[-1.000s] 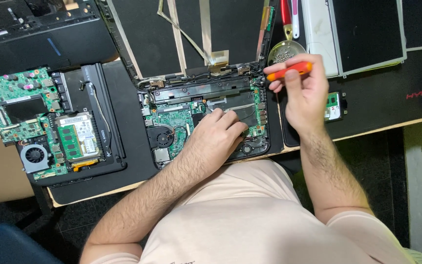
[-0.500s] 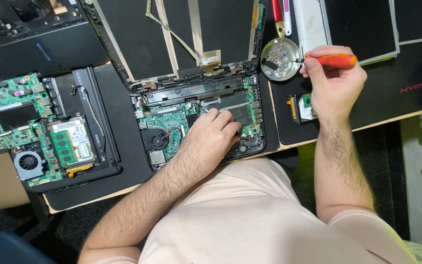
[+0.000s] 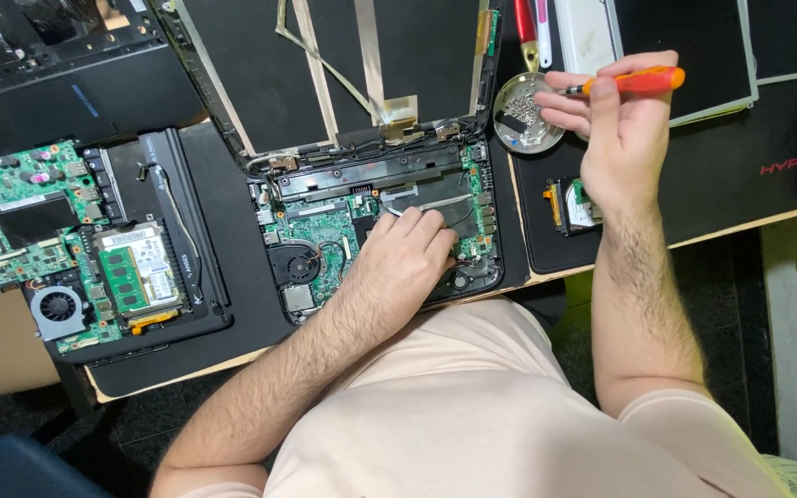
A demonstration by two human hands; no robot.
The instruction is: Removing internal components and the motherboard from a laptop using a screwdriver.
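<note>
At the left of the frame, a bare green motherboard [image 3: 43, 231] with a fan lies on the desk [image 3: 232, 364]. At centre, our left hand [image 3: 408, 263] rests flat and released on the opened laptop [image 3: 371, 231]. At upper right, our right hand [image 3: 615, 120] is grasping an orange screwdriver [image 3: 634, 83], its tip over a round metal screw dish [image 3: 528, 115], seemingly dropping off or picking up a screw.

Electronics repair workshop, opened laptops [image 3: 375, 221], bare circuit boards [image 3: 20, 207], screw dish [image 3: 526, 124]
</note>
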